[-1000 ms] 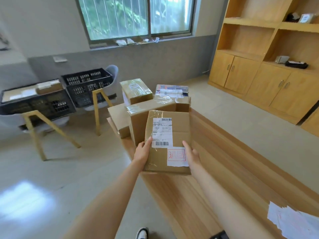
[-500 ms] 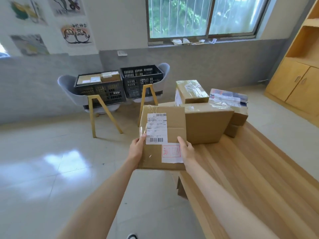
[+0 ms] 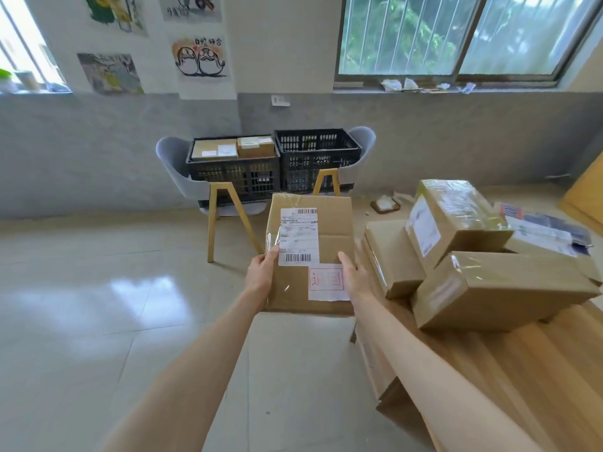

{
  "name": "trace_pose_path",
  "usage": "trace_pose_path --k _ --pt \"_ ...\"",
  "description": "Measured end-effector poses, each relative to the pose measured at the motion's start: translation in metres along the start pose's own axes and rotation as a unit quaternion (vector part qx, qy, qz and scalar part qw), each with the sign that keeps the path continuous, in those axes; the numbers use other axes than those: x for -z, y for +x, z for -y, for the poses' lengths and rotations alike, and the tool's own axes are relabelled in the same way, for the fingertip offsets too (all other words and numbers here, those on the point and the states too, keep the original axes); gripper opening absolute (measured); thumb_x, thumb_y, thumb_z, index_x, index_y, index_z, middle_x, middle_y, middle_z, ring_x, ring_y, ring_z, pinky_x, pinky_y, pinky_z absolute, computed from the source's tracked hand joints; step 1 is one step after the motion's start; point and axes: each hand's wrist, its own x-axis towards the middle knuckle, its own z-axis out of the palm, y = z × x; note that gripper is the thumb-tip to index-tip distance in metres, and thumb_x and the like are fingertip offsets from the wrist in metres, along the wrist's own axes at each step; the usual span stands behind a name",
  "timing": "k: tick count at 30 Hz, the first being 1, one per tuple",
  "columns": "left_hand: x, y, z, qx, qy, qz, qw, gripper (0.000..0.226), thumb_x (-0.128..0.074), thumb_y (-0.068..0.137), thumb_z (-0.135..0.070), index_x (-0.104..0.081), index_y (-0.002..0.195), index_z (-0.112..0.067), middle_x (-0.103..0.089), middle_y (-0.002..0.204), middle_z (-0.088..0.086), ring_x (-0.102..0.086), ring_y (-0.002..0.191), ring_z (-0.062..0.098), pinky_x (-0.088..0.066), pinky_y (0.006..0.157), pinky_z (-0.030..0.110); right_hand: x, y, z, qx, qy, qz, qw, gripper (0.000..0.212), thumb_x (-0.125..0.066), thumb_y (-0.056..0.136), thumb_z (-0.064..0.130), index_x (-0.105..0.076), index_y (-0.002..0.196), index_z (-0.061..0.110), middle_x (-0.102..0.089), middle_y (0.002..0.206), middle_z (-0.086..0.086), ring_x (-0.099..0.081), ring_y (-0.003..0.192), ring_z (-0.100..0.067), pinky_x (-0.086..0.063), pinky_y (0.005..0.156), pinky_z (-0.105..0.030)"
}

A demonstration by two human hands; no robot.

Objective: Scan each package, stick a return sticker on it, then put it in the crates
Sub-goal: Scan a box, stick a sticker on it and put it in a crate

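Now | left crate (image 3: 233, 177): two boxes (image 3: 233, 148) | right crate (image 3: 318, 158): contents unclear

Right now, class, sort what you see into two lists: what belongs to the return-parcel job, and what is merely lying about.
Belongs to the job:
held package, gripped by left hand and right hand
return sticker on it
left crate, holding boxes
right crate
waiting packages on the table

Lying about:
wall drawings
scraps on the windowsill
grey chairs under the crates
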Motion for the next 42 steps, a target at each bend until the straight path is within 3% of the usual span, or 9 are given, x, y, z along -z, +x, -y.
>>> trace_pose_path --k 3,7,11,15,18,24,33,42 --pt "0.014 0.034 -0.014 -0.004 0.002 0.005 1.000 0.067 -0.051 0.087 -0.061 -0.048 0.130 -0.010 -0.064 0.115 0.008 -0.063 0.101 0.024 -0.054 0.086 0.041 -0.026 0.021 0.019 0.001 -0.002 0.000 1.000 0.045 -0.049 0.094 0.047 -0.056 0.124 0.014 -0.065 0.109 -0.002 -0.059 0.093 -0.016 -0.039 0.061 -0.020" --pt "0.019 0.074 -0.029 0.006 -0.010 0.015 1.000 0.069 -0.052 0.086 -0.062 -0.044 0.133 -0.012 -0.063 0.118 0.009 -0.062 0.105 0.026 -0.052 0.093 0.047 -0.044 0.038 0.049 0.011 -0.023 -0.004 1.000 0.050 -0.044 0.099 0.040 -0.042 0.137 0.009 -0.049 0.110 0.001 -0.048 0.118 -0.020 -0.032 0.084 -0.023" --pt "0.017 0.114 -0.039 0.018 -0.012 0.016 1.000 0.071 -0.051 0.086 -0.063 -0.043 0.135 -0.013 -0.063 0.118 0.008 -0.062 0.105 0.026 -0.051 0.094 0.047 -0.060 0.078 0.062 0.016 -0.036 -0.013 0.999 0.048 -0.045 0.098 0.041 -0.046 0.133 0.009 -0.052 0.103 0.003 -0.043 0.097 -0.014 -0.030 0.083 -0.024" --pt "0.009 0.160 -0.052 0.026 -0.013 0.016 0.999 0.068 -0.050 0.088 -0.061 -0.043 0.134 -0.013 -0.064 0.115 0.007 -0.063 0.103 0.025 -0.052 0.093 0.045 -0.077 0.135 0.067 -0.006 -0.026 -0.002 1.000 0.050 -0.047 0.095 0.047 -0.050 0.128 0.010 -0.059 0.110 -0.001 -0.051 0.096 -0.016 -0.034 0.080 -0.025" --pt "0.003 0.202 -0.065 0.033 -0.006 0.015 0.999 0.070 -0.050 0.087 -0.062 -0.042 0.135 -0.013 -0.064 0.115 0.008 -0.064 0.102 0.026 -0.053 0.091 0.046 -0.091 0.183 0.078 -0.020 -0.016 0.016 1.000 0.054 -0.049 0.093 0.051 -0.052 0.129 0.011 -0.064 0.113 -0.006 -0.059 0.096 -0.018 -0.038 0.065 -0.024" --pt "-0.025 0.295 -0.115 0.032 0.006 0.007 0.999 0.068 -0.050 0.088 -0.062 -0.044 0.134 -0.012 -0.065 0.114 0.008 -0.064 0.099 0.025 -0.054 0.089 0.045 -0.111 0.288 0.123 -0.033 -0.010 0.031 0.999 0.052 -0.048 0.094 0.050 -0.053 0.126 0.010 -0.067 0.099 -0.005 -0.062 0.077 -0.013 -0.039 0.056 -0.022" --pt "-0.070 0.413 -0.199 0.013 0.035 -0.013 0.999 0.078 -0.049 0.087 -0.064 -0.035 0.144 -0.013 -0.056 0.132 0.009 -0.055 0.117 0.028 -0.045 0.102 0.048 -0.125 0.421 0.204 -0.018 0.000 0.038 0.999 0.055 -0.050 0.093 0.051 -0.050 0.128 0.009 -0.066 0.110 -0.008 -0.062 0.093 -0.020 -0.042 0.068 -0.028" --pt "-0.105 0.517 -0.226 0.039 0.062 0.002 0.997 0.075 -0.047 0.090 -0.061 -0.033 0.145 -0.011 -0.051 0.137 0.011 -0.052 0.120 0.029 -0.043 0.104 0.046 -0.141 0.526 0.229 -0.038 0.008 0.021 0.999 0.048 -0.051 0.093 0.048 -0.054 0.124 0.012 -0.068 0.107 -0.007 -0.063 0.089 -0.019 -0.045 0.067 -0.025"
